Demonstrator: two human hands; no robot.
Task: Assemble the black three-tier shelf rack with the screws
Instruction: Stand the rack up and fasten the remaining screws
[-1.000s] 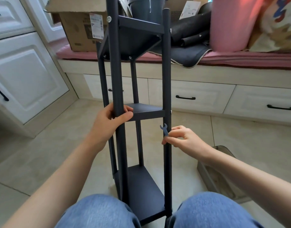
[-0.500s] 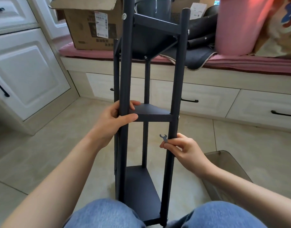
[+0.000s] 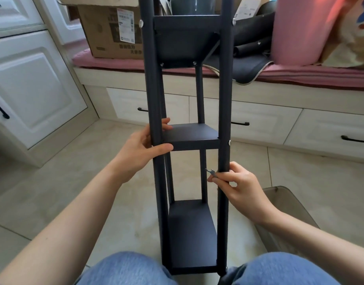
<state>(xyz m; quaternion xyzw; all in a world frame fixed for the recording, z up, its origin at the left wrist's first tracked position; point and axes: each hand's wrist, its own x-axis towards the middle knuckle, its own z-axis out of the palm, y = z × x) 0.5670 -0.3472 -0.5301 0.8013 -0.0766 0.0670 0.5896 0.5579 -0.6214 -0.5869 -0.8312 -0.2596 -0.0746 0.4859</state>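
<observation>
The black three-tier rack stands upright on the floor between my knees, its three shelves joined by four posts. Silver screw heads show at the top tier and one screw on the right front post at the middle shelf. My left hand grips the left front post at the middle shelf. My right hand wraps the right front post just below that shelf and pinches a small flat wrench between thumb and fingers.
A grey plastic bin sits on the tiled floor right of the rack. Behind is a window-seat bench with drawers, a cardboard box, dark rolled items and a pink tub. White cabinets stand left.
The rack has turned so that its front faces me squarely, and the view moved with it. My right hand came against the right post with the wrench. My left hand kept its grip.
</observation>
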